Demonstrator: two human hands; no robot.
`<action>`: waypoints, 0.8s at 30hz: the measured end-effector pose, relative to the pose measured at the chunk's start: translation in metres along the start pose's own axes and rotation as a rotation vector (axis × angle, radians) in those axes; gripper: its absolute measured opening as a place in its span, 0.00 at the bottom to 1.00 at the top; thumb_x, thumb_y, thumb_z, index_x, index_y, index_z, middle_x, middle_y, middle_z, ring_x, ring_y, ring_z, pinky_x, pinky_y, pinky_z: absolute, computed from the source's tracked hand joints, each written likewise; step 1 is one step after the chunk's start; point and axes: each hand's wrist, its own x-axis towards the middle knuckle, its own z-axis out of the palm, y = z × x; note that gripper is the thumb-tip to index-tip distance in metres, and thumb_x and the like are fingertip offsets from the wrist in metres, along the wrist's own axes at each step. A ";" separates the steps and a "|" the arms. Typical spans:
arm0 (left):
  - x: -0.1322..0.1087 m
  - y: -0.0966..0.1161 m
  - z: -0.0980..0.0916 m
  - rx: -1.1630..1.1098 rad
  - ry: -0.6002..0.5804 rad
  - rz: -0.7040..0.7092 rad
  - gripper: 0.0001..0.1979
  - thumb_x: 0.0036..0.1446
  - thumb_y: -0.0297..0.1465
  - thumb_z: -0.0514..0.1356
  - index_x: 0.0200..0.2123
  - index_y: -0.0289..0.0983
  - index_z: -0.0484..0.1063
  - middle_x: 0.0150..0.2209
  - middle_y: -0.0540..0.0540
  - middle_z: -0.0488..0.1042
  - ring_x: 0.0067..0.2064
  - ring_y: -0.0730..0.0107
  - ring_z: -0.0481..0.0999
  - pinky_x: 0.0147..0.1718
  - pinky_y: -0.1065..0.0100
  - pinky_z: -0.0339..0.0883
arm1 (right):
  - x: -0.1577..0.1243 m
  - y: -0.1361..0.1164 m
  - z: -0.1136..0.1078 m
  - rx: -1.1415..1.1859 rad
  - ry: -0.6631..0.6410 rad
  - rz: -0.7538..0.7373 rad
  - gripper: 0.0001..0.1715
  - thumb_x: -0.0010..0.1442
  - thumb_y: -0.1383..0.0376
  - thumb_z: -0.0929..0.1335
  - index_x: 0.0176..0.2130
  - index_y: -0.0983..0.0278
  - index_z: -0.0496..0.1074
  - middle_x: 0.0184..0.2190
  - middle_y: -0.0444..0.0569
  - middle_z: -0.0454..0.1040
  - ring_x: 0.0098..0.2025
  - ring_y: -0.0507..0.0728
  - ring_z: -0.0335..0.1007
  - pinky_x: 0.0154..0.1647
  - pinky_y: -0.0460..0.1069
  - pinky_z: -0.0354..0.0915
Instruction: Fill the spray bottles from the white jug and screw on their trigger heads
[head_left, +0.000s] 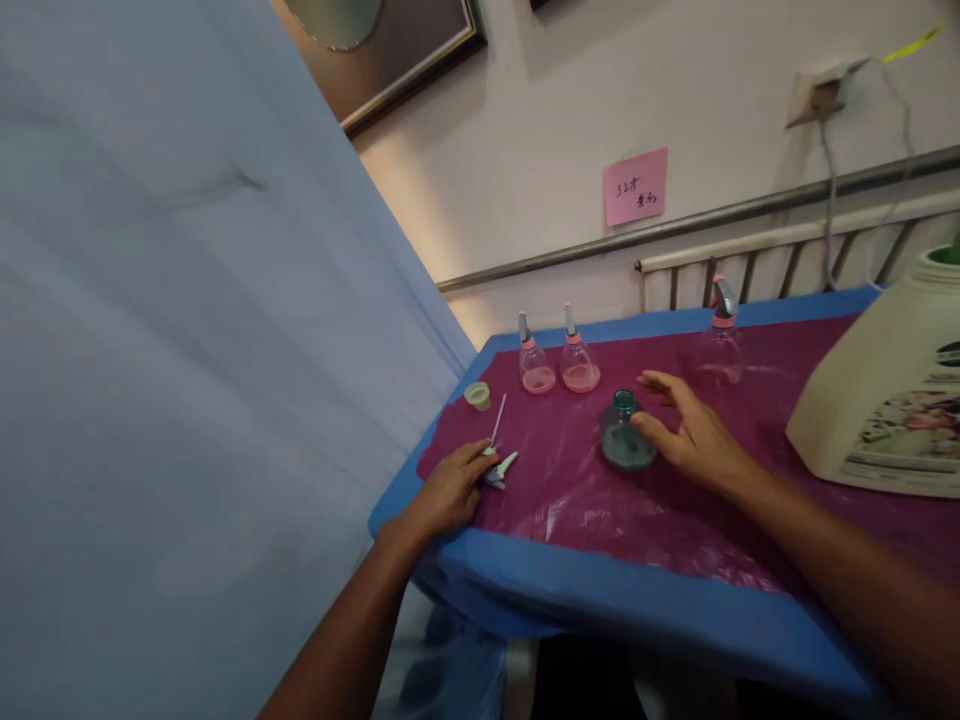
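Observation:
My left hand rests at the left part of the table, its fingers closed around a spray nozzle head with a thin tube pointing up. My right hand is open beside a round green-tinted bottle, thumb near its side, fingers apart. That bottle stands upright without a top and holds some liquid. Behind it, two clear spray bottles with pink liquid, one on the left and one on its right, stand upright. A small pale cap or cup lies beyond my left hand.
A large cream jug stands at the right. Another spray bottle is behind my right hand. A maroon plastic sheet covers the blue table cloth. A pale blue curtain hangs at the left.

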 end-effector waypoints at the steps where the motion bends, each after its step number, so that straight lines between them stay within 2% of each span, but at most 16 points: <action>1: 0.000 0.000 0.001 -0.014 -0.011 -0.003 0.39 0.53 0.17 0.60 0.67 0.46 0.78 0.76 0.40 0.71 0.76 0.47 0.71 0.76 0.41 0.67 | -0.004 0.007 0.003 -0.017 -0.024 -0.012 0.45 0.68 0.42 0.73 0.74 0.56 0.65 0.71 0.61 0.75 0.71 0.73 0.74 0.73 0.72 0.69; 4: 0.005 0.004 -0.001 -0.057 -0.027 0.006 0.33 0.55 0.19 0.59 0.62 0.44 0.80 0.73 0.39 0.72 0.73 0.50 0.74 0.74 0.47 0.69 | -0.014 0.021 0.008 -0.095 -0.119 -0.006 0.52 0.65 0.44 0.76 0.77 0.56 0.62 0.73 0.62 0.73 0.73 0.74 0.73 0.73 0.73 0.69; 8: 0.012 0.012 -0.012 -0.112 -0.021 0.010 0.23 0.57 0.23 0.60 0.55 0.41 0.80 0.62 0.39 0.76 0.62 0.53 0.80 0.65 0.51 0.76 | -0.017 0.026 0.013 -0.181 -0.176 0.039 0.58 0.62 0.43 0.77 0.79 0.58 0.59 0.75 0.64 0.70 0.74 0.77 0.71 0.73 0.74 0.69; 10: 0.015 0.018 -0.016 -0.125 0.055 -0.011 0.18 0.59 0.27 0.61 0.53 0.41 0.78 0.58 0.40 0.76 0.57 0.54 0.80 0.60 0.52 0.78 | -0.016 0.025 0.016 -0.211 -0.177 0.027 0.57 0.62 0.43 0.77 0.79 0.59 0.60 0.75 0.65 0.70 0.75 0.77 0.70 0.75 0.75 0.67; 14: 0.025 0.035 -0.017 -0.176 0.293 -0.031 0.09 0.62 0.33 0.65 0.46 0.41 0.76 0.51 0.43 0.75 0.54 0.55 0.79 0.58 0.52 0.77 | -0.013 0.021 0.021 -0.218 -0.181 0.016 0.56 0.62 0.44 0.77 0.78 0.61 0.62 0.75 0.66 0.70 0.74 0.78 0.70 0.74 0.74 0.67; 17: 0.034 0.052 -0.016 -0.243 0.416 -0.034 0.09 0.63 0.34 0.66 0.46 0.41 0.74 0.50 0.44 0.76 0.51 0.57 0.79 0.56 0.54 0.77 | -0.011 0.018 0.025 -0.197 -0.144 0.013 0.55 0.60 0.47 0.78 0.76 0.61 0.63 0.73 0.67 0.72 0.72 0.78 0.73 0.72 0.75 0.69; 19: 0.041 0.067 -0.017 -0.323 0.469 -0.038 0.12 0.65 0.36 0.65 0.51 0.42 0.75 0.50 0.44 0.78 0.50 0.58 0.80 0.56 0.54 0.77 | -0.009 0.016 0.027 -0.178 -0.137 -0.011 0.52 0.59 0.49 0.78 0.75 0.61 0.65 0.70 0.66 0.75 0.70 0.76 0.76 0.71 0.73 0.71; 22: 0.055 0.097 -0.020 -0.543 0.556 -0.032 0.19 0.70 0.43 0.62 0.59 0.43 0.76 0.51 0.43 0.82 0.51 0.55 0.83 0.55 0.54 0.77 | -0.008 0.015 0.028 -0.185 -0.114 -0.051 0.47 0.60 0.52 0.78 0.72 0.61 0.67 0.66 0.64 0.78 0.66 0.75 0.78 0.69 0.71 0.72; 24: 0.067 0.123 -0.025 -0.711 0.675 -0.021 0.21 0.72 0.48 0.61 0.57 0.41 0.80 0.49 0.42 0.82 0.49 0.56 0.83 0.51 0.56 0.79 | -0.008 0.015 0.026 -0.210 -0.087 -0.094 0.46 0.60 0.53 0.78 0.72 0.60 0.68 0.64 0.64 0.79 0.65 0.75 0.78 0.68 0.71 0.72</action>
